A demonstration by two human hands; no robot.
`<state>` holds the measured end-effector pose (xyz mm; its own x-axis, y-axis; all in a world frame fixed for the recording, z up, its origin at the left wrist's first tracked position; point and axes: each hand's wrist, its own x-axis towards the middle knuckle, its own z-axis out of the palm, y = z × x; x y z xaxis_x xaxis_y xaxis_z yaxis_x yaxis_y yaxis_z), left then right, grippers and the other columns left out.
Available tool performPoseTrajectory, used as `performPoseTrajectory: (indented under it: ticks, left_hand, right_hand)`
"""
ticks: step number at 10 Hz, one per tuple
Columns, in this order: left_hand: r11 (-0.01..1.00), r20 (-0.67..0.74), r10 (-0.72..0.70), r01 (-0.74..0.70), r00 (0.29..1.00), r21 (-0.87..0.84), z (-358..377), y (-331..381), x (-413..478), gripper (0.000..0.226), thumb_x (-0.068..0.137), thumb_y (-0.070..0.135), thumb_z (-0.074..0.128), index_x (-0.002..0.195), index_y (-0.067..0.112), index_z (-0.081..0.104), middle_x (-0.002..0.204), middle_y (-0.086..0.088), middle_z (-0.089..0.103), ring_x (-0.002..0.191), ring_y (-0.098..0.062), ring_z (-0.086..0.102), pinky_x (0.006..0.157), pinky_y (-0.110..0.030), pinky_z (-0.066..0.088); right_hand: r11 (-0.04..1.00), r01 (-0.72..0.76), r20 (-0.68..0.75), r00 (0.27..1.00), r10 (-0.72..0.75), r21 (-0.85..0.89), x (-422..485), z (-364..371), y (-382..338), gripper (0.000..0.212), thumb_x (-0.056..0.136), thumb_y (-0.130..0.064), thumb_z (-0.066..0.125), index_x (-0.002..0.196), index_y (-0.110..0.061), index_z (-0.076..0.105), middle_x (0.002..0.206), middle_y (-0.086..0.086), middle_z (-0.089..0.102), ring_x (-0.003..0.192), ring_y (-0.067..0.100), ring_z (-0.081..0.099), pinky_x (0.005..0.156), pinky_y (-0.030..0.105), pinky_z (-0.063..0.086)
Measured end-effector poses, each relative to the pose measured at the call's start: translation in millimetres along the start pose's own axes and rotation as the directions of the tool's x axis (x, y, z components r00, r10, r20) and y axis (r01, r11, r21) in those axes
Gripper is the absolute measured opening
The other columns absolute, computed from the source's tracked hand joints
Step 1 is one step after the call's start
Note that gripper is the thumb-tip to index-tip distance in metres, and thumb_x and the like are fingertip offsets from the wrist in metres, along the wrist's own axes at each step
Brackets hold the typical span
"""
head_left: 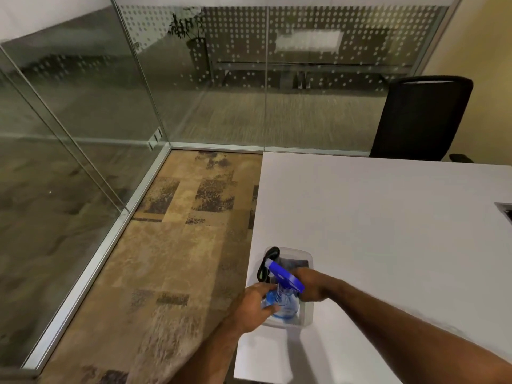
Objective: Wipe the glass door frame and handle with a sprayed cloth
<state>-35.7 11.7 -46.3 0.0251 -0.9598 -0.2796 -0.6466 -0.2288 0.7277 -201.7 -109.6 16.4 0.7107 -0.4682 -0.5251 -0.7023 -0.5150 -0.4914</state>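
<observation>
Blue is the trigger head of the spray bottle (282,289), which stands in a clear plastic container (306,314) at the near left corner of the white worktop (388,217). The left hand (256,309) is at the bottle's clear body, its fingers (270,308) curled around it and touching it. The right hand (310,286) reaches into the container just behind the bottle; its fingers are hidden by the spray head, so I cannot tell if they are apart or together. A black strap (266,264) hangs over the far left rim of the container. A cloth cannot be made out. The glass door (55,134) with its metal frame (91,270) is well apart, to the left across the patterned carpet (180,231). A black chair (421,117) stands behind the worktop.
</observation>
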Motion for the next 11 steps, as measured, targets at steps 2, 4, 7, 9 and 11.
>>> performPoseTrajectory:
  ticks: [2, 4, 7, 9, 11]
  left_hand:
    - [0.999, -0.045, -0.036, 0.036, 0.998, 0.004, 8.6, 2.4, -1.0, 0.049, 0.086, 0.038, 0.073, 0.130, 0.023, 0.059, 0.123, 0.007, 0.059, 0.099, -0.004, 0.057, 0.088, -0.014, 0.044]
    - [0.997, -0.041, -0.064, 0.066, 0.997, 0.050, 12.0, -3.8, -5.6, 0.050, 0.080, 0.042, 0.078, 0.119, 0.017, 0.060, 0.103, 0.009, 0.058, 0.089, -0.005, 0.055, 0.070, -0.006, 0.037]
    - [0.994, -0.031, -0.039, 0.042, 0.999, 0.102, 9.3, 3.1, -10.1, 0.045, 0.088, 0.035, 0.072, 0.127, 0.016, 0.059, 0.123, -0.001, 0.065, 0.096, -0.002, 0.054, 0.071, 0.000, 0.036]
    - [0.990, -0.020, -0.029, 0.031, 0.999, 0.139, 7.2, 8.7, -13.0, 0.048, 0.088, 0.036, 0.072, 0.131, 0.019, 0.058, 0.127, 0.000, 0.065, 0.098, -0.001, 0.053, 0.074, -0.002, 0.033]
    - [0.969, -0.070, -0.048, 0.063, 0.996, 0.239, -20.7, 5.3, -20.7, 0.059, 0.089, 0.034, 0.071, 0.143, 0.025, 0.050, 0.142, 0.006, 0.055, 0.121, -0.010, 0.055, 0.091, -0.017, 0.039]
  right_hand:
    - [0.999, 0.031, 0.011, 0.999, -0.031, 0.034, -9.8, 7.0, 1.1, 0.051, 0.073, -0.011, 0.082, 0.119, -0.007, 0.061, 0.118, 0.010, 0.066, 0.100, 0.020, 0.061, 0.081, 0.021, 0.045]
    - [0.998, 0.052, 0.066, 0.997, -0.050, -0.029, -8.6, 7.4, -4.8, 0.047, 0.074, -0.011, 0.081, 0.116, -0.005, 0.061, 0.109, 0.014, 0.068, 0.086, 0.014, 0.056, 0.073, 0.020, 0.042]
    - [0.998, 0.057, 0.073, 0.996, -0.056, -0.004, -12.1, 9.6, -5.8, 0.056, 0.074, -0.013, 0.083, 0.123, -0.007, 0.057, 0.122, 0.011, 0.065, 0.106, 0.019, 0.061, 0.084, 0.021, 0.046]
    - [0.997, 0.061, 0.061, 0.996, -0.058, -0.045, -17.3, 11.2, -7.1, 0.056, 0.074, -0.010, 0.083, 0.124, -0.007, 0.057, 0.124, 0.012, 0.064, 0.113, 0.025, 0.061, 0.095, 0.031, 0.050]
    - [0.958, 0.013, -0.007, 1.000, -0.015, -0.286, -14.9, 2.3, -2.6, 0.029, 0.092, -0.019, 0.062, 0.120, -0.011, 0.063, 0.117, 0.011, 0.068, 0.107, 0.027, 0.064, 0.084, 0.031, 0.049]
